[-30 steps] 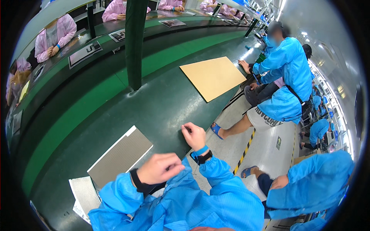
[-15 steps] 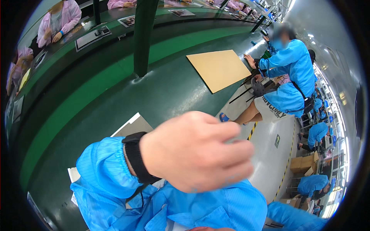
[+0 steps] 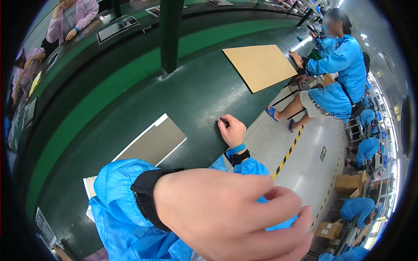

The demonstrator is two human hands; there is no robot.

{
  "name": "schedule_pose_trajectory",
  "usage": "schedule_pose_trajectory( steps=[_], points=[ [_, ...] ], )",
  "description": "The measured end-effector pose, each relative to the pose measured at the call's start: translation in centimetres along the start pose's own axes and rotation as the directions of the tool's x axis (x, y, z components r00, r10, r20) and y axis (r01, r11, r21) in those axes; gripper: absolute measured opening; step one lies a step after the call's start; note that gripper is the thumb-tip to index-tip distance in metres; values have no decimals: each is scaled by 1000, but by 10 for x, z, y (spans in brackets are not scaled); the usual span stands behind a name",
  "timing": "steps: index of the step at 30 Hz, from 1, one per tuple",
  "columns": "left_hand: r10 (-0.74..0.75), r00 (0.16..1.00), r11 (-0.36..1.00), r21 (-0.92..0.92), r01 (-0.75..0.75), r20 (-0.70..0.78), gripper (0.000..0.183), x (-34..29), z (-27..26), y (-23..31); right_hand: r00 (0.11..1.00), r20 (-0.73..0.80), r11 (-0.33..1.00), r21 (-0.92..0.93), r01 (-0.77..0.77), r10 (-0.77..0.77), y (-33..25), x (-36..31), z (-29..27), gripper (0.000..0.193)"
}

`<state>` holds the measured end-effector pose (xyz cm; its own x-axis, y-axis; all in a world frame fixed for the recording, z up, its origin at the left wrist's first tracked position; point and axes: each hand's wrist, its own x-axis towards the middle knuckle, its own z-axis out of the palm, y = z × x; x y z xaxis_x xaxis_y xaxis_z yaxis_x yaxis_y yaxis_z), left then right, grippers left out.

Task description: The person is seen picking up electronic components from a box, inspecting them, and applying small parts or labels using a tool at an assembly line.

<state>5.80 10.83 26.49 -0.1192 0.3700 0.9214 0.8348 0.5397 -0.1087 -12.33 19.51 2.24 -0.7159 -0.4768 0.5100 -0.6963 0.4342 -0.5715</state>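
My left hand [image 3: 226, 213] looms large at the bottom middle, its sleeve coming in from the left. Its fingers are curled together, and the fingertips are hidden, so whatever they may pinch does not show. Beyond it, my right hand [image 3: 234, 132] rests at the near edge of the dark green bench [image 3: 196, 100]. A small black object [image 3: 224, 122] is gripped between its thumb and fingers; its exact kind is unclear. Left of that hand lies a flat grey-brown panel [image 3: 152, 141] with a white border, partly covered by my left sleeve. A pale perforated piece [image 3: 90, 187] peeks out beside the sleeve.
A tan board [image 3: 261, 67] lies farther along the bench, with a co-worker in blue [image 3: 339, 65] touching its edge. A dark green post [image 3: 171, 39] rises from the bench. Past a green strip [image 3: 117, 82], people in pink work by flat panels. Cardboard boxes [image 3: 348, 182] stand right.
My right hand has come into sight with the black object. My left hand has dropped lower and looks bigger, uncovering more of the bordered panel. The surroundings have shifted slightly in view.
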Motion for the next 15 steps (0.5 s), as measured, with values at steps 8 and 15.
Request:
schedule_pose_trajectory(
  steps=[8, 15],
  points=[
    [152, 984, 988, 0, -152, -98, 25, -8, -15, -8, 999, 1, 998, 52, 34, -34, 0, 1, 7, 8],
    [-377, 908, 843, -339, 418, 183, 20, -19, 13, -3, 999, 38, 1000, 26, -16, 15, 2, 1, 6, 9]
  ],
)
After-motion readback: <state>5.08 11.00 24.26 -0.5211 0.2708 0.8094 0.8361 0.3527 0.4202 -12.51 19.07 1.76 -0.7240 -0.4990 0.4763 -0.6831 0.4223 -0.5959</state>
